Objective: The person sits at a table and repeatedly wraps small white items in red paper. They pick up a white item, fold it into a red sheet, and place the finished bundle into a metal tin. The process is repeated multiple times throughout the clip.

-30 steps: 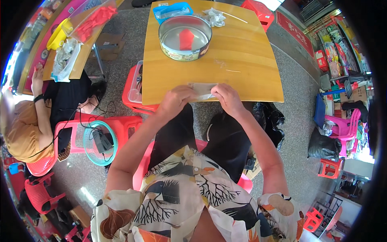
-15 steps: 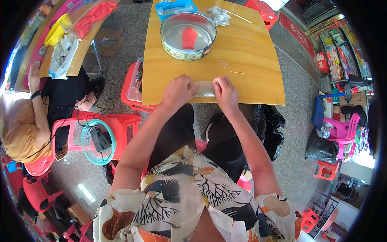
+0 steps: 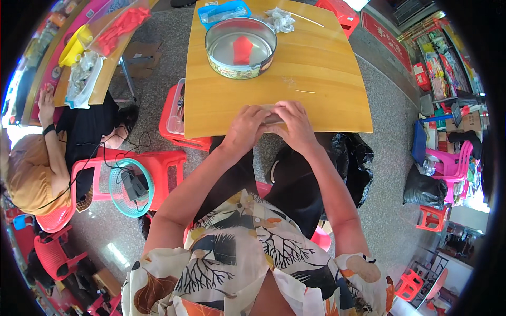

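Note:
My left hand [image 3: 244,128] and my right hand [image 3: 295,124] are close together at the near edge of the wooden table [image 3: 327,89]. Both have their fingers closed on a small clear plastic bag [image 3: 272,119], mostly hidden behind the fingers. Beyond them stands a round open tin [image 3: 240,70] with a printed outer wall. Inside it lies a flat red piece [image 3: 243,50], whose kind I cannot make out. A thin pale strip [image 3: 305,91] rests on the tabletop in front of the tin.
A blue tray [image 3: 224,12] and crumpled clear plastic [image 3: 280,20] sit behind the tin. Left of the table, a red stool bears a clear box [image 3: 176,113]. Another person's hand [image 3: 46,102] rests at a side table. A black bag [image 3: 358,168] hangs below the right edge.
My hands have drawn together and rolled inward. The plastic bag, stretched flat between them before, is now bunched and mostly covered by fingers. The view has shifted slightly.

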`<state>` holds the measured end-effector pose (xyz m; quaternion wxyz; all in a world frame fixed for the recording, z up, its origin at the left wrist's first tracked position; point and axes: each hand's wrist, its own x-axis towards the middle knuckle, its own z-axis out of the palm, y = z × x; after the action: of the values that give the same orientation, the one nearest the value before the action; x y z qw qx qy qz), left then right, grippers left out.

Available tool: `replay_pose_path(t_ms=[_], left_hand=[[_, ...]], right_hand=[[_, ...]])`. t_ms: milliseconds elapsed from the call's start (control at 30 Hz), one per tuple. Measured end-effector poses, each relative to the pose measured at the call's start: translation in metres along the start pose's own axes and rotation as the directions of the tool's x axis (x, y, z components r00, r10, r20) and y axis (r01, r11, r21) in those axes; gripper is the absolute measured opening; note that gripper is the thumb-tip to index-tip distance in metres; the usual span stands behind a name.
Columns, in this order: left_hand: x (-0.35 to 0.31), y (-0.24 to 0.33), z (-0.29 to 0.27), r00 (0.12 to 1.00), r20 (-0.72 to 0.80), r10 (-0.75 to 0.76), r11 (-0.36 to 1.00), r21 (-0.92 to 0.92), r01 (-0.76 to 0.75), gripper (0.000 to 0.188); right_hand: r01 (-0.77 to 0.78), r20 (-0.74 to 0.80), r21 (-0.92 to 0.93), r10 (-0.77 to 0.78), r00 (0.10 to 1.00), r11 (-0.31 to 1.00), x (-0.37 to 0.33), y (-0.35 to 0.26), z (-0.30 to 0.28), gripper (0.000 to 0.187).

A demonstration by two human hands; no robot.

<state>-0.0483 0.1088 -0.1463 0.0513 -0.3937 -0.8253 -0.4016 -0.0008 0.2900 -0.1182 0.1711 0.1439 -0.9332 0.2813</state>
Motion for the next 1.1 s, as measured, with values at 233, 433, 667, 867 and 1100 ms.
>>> replay_pose_path(t_ms=[233,433,667,867,1100], left_hand=[[0.007,0.005,-0.003,0.995,0.096,-0.037,0.997,0.069,0.03,0.034],[0.001,0.003,0.0,0.998,0.06,0.007,0.995,0.095,-0.013,0.037],[-0.012,0.014,0.006,1.0,0.019,0.024,0.976,0.215,-0.028,0.044],[-0.009,0.018,0.005,0.999,0.04,0.01,0.973,0.231,-0.019,0.048],[-0.001,0.025,0.005,0.994,0.083,-0.068,0.959,0.28,0.042,0.053]], right_hand=[[0.006,0.259,-0.203,0.048,0.965,0.979,0.009,0.008,-0.005,0.032],[0.029,0.172,-0.133,-0.005,0.985,0.991,-0.007,0.015,-0.003,0.033],[-0.049,-0.095,0.028,0.052,0.994,0.998,-0.001,0.056,-0.024,0.034],[-0.231,0.006,-0.365,0.251,0.968,0.902,0.019,0.108,-0.041,0.023],[-0.245,0.093,-0.384,0.301,0.949,0.89,0.025,0.111,-0.035,0.01]])
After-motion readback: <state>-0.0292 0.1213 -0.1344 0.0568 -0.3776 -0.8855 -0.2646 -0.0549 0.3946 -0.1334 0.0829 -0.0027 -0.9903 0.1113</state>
